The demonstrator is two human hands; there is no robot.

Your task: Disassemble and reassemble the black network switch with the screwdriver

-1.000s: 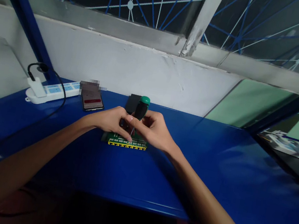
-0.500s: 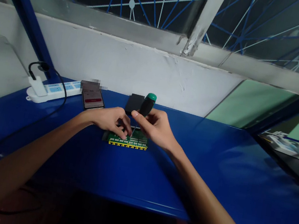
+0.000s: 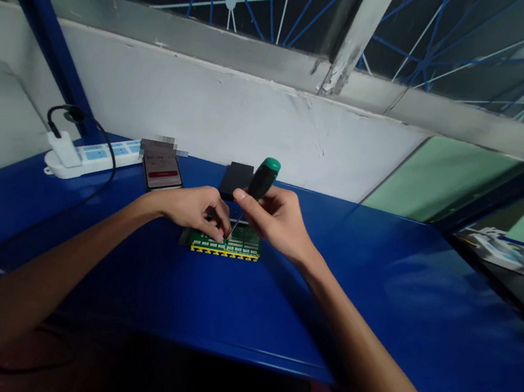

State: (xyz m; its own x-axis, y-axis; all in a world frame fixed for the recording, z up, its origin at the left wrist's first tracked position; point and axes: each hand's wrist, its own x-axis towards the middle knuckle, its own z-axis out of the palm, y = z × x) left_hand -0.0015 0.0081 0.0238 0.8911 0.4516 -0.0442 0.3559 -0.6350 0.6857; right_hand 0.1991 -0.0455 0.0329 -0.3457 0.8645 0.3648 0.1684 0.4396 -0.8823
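Observation:
My right hand (image 3: 275, 215) grips a screwdriver (image 3: 264, 178) by its black handle with a green end. The handle leans up to the right, and its thin shaft slants down to a green circuit board (image 3: 249, 245) with a row of yellow connectors along its near edge. My left hand (image 3: 206, 212) rests over the board's left part, thumb and fingertips drawn together beside the screwdriver's tip. What lies between those fingertips is too small to make out. Part of the board is hidden beneath this hand.
Behind my left hand lies a phone (image 3: 163, 170) with a lit screen. A white power strip (image 3: 94, 156) with a plugged-in black cable is farther left. A flat black box (image 3: 236, 180) sits behind the board on the blue table (image 3: 202, 304), near the wall.
The screwdriver's handle has tipped slightly to the right with my right hand, its tip staying at the board. My left hand keeps its place. The whole view has shifted a little.

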